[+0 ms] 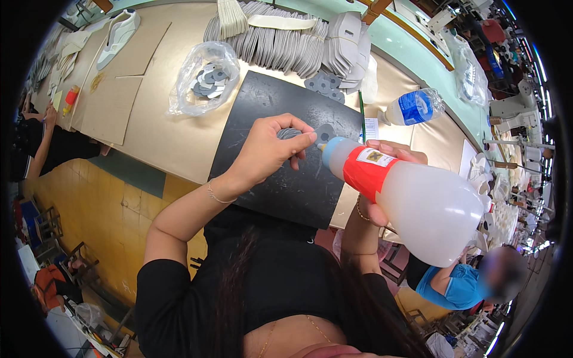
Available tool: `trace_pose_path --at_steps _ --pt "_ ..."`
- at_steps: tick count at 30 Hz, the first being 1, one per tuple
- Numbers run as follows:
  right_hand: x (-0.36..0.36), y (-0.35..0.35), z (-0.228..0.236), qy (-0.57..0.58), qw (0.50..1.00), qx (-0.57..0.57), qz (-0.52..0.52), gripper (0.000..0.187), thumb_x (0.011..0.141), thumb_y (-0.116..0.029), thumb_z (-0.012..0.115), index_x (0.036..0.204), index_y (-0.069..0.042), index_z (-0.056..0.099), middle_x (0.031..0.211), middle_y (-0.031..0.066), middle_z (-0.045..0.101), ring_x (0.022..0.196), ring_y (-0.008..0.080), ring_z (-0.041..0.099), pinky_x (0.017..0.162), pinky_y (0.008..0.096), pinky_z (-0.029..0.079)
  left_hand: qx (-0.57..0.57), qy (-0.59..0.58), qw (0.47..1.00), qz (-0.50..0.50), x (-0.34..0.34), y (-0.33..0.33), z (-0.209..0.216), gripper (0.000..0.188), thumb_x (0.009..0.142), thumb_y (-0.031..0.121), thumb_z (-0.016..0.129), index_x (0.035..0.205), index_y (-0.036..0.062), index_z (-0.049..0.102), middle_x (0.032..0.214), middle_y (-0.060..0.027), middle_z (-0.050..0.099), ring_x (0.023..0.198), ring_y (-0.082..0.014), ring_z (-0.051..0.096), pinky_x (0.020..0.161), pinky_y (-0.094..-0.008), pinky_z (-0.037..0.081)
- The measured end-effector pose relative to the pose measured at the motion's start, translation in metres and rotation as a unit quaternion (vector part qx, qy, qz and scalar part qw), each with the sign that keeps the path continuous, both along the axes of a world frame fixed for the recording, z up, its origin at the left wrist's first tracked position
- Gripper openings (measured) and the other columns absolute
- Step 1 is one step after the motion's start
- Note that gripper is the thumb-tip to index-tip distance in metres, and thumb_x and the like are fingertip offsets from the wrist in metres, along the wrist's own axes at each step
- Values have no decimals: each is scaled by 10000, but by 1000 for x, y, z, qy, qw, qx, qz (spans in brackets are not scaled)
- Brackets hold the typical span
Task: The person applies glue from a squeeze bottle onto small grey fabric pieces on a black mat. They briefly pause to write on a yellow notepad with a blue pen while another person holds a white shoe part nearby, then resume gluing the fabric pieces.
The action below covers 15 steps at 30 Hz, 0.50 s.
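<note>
My left hand (265, 146) is closed around a small stack of thin grey rounded pieces (289, 133), with thumb and forefinger pinched together. Right by those fingertips is another grey rounded piece (325, 132); I cannot tell if it is pinched or lies on the black board (268, 185) below. My right hand (400, 153) grips a large translucent white squeeze bottle (433, 206) with a red label and pale blue cap. The bottle is tipped sideways, its narrow nozzle (322, 147) close to that piece and to my left fingertips. The bottle hides part of my right hand.
Beyond the board sit a clear plastic bag (206, 77) of small pieces, stacked grey shoe parts (280, 45) and dotted grey sheets (325, 85). A water bottle (416, 107) and a green pencil (362, 110) are at right. Other people work on both sides.
</note>
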State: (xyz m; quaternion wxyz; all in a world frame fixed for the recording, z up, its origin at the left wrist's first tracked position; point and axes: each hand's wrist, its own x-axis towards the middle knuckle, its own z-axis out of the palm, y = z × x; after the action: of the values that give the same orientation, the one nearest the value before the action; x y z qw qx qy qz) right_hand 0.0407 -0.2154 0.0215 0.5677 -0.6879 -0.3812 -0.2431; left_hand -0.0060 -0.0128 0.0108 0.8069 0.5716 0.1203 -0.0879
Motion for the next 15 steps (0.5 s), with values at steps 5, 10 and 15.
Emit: trace_pose_path --at_steps 5,10,15 --pt "-8 2 8 35 999 -31 -21 1034 638 -848 519 1048 100 469 884 158 552 773 300 645 694 368 571 -5 8 1000 5 1 0 -6 147 862 103 663 896 -35 628 700 -53 583 590 -100 557 481 -232 464" --pt "-11 -7 -12 103 976 184 49 974 544 -695 777 1143 25 505 970 158 596 865 313 646 747 390 536 -29 22 999 15 12 1 -19 160 862 103 658 907 -47 623 702 -60 574 587 -106 543 469 -239 446" --pt "-9 -23 -18 117 970 203 59 1011 504 -702 791 1137 30 498 941 150 587 851 324 643 754 403 547 24 29 999 19 69 4 -58 241 856 156 668 975 -49 625 715 -55 559 587 -106 521 451 -241 418"
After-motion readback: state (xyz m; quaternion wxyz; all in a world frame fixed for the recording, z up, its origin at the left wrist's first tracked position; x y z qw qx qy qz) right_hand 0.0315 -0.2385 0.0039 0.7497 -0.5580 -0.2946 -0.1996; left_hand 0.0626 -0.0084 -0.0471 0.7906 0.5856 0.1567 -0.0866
